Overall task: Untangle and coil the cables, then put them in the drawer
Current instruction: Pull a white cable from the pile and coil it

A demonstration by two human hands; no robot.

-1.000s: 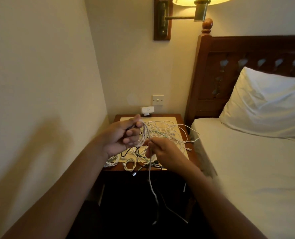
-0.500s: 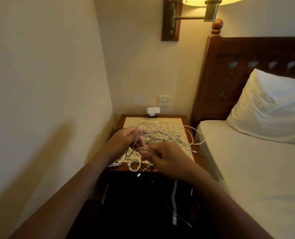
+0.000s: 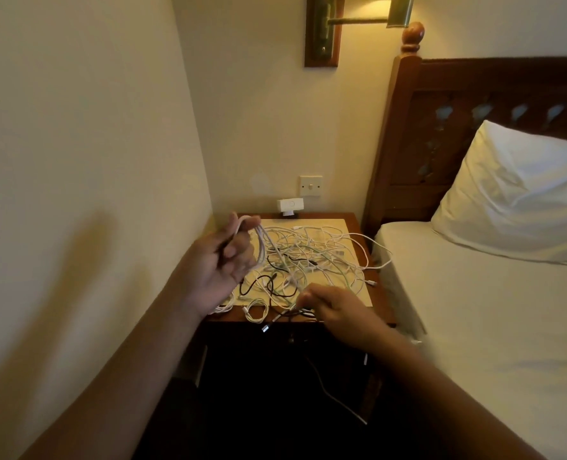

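- Cables: a loose tangle, mostly white with a few black strands, spread over the cream top panel of the nightstand.
- Head view, surface: we note dark wood, set in a corner between the wall on the left and the bed. A few strands spill over the right edge toward the mattress.
- Room: carved headboard, pillow, wall lamp above. A wall switch and a small white device sit at the back edge.
- We log the left hand raised over the nightstand's left side, fingers curled, with loops of a white cable wound about them.
- We log the right hand low at the front edge, fingertips pinched on a strand of that white cable; the hand is blurred.
- Small white coils lie at the front edge, one partly hidden by the left wrist.
- A thin hanging cable drops down the nightstand's front, which is too dark to read.
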